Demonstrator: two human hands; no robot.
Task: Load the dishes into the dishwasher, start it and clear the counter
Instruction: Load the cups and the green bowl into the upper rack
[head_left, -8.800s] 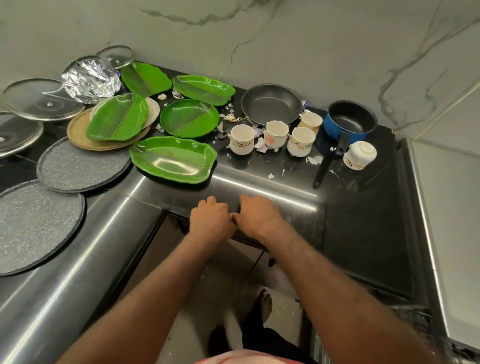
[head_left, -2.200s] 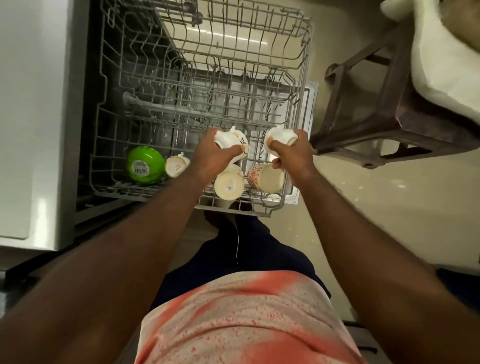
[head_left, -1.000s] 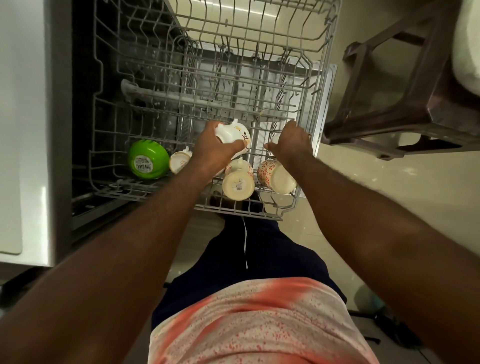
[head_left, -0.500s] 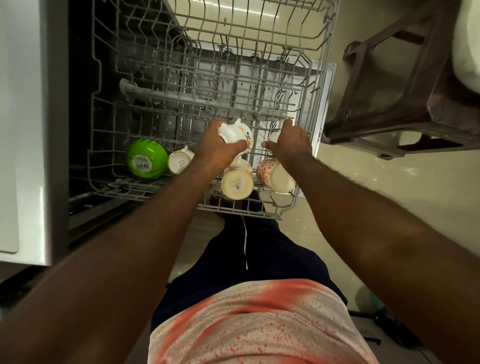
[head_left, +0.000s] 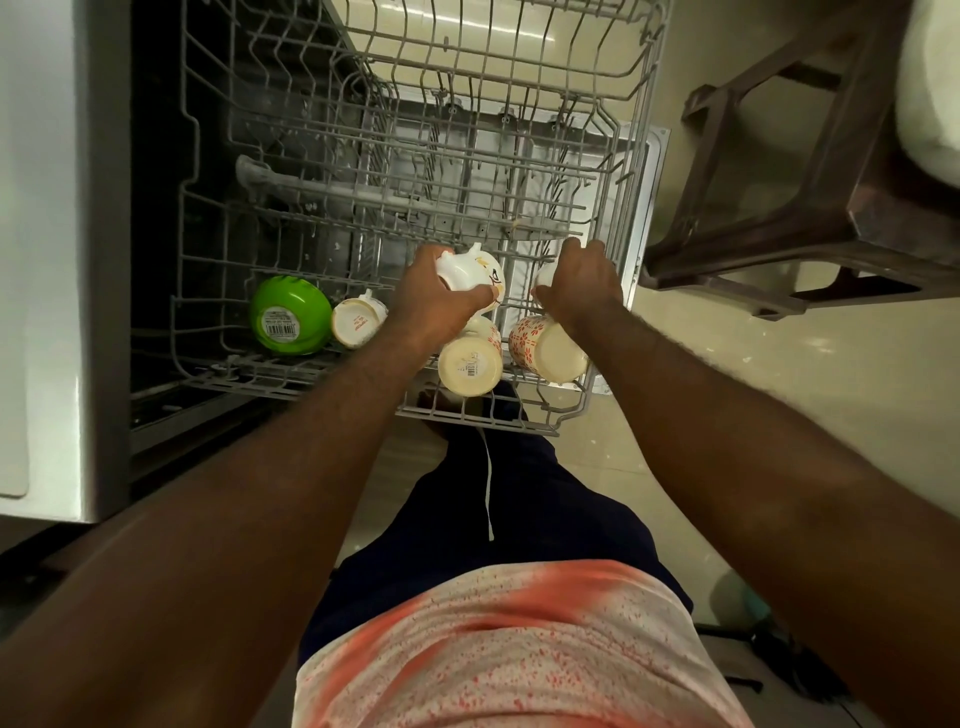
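Inverted pale cups (head_left: 470, 364) in grey wire rack (head_left: 415, 156)

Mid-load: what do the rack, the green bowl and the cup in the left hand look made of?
Rack: grey coated metal wire, matt, going by its thin welded rods. Green bowl: likely plastic or melamine, uniformly glossy green, barcode sticker on its base. Cup in the left hand: probably glazed ceramic, glossy white with a printed motif; melamine is possible.

A red-splashed white shirt (head_left: 519, 649) tops navy trousers (head_left: 457, 514).
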